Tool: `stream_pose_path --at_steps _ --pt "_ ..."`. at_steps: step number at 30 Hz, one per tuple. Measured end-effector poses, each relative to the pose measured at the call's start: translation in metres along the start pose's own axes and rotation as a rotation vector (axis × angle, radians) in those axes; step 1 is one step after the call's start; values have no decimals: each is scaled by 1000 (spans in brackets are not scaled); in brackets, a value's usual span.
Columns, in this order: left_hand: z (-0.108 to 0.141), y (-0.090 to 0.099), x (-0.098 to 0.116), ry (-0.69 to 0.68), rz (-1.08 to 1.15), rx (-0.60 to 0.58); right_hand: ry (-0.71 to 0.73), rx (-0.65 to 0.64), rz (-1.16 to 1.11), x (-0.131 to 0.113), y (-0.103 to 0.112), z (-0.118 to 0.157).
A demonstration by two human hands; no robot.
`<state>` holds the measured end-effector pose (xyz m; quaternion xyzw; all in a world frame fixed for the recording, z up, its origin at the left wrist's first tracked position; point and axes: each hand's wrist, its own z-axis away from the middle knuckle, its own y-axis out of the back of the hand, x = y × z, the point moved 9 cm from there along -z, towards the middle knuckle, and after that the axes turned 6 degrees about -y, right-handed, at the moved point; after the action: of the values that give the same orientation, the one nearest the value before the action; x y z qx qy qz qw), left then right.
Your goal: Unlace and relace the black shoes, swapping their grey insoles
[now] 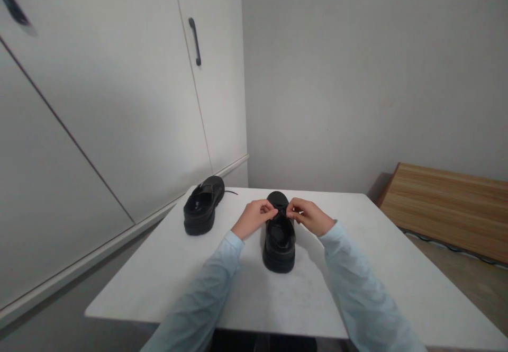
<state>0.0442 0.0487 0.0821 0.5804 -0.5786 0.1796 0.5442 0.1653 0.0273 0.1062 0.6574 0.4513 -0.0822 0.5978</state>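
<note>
A black lace-up shoe stands upright on the white table, its toe pointing away from me and its opening facing up. Over its lacing, my left hand pinches from the left side, fingertips closed on what looks like the shoelace. From the right, my right hand makes a similar pinch at the lacing. The lace itself is thin, dark and mostly hidden by my fingers. To the left stands a second black shoe, with a loose lace end lying out on the table beside it.
The white table reaches back towards a grey wall. White cabinet doors with dark handles rise along its left side. A wood-grain board or bench is beyond the table's right edge.
</note>
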Motion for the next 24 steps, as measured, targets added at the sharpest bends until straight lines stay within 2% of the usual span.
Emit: stream_pose_path --at_steps 5,9,14,20,24 --pt "2 -11 0 99 372 -58 111 76 -45 -14 3 -1" --pt "4 -16 2 116 496 -102 66 107 16 -14 0 -1" --pt "4 -16 3 121 418 -109 17 185 72 -8 4 -1" --pt "0 -9 11 -28 153 -46 31 234 41 -7 5 -1" --pt "0 -11 10 -51 111 -34 30 256 32 -7 7 -1"
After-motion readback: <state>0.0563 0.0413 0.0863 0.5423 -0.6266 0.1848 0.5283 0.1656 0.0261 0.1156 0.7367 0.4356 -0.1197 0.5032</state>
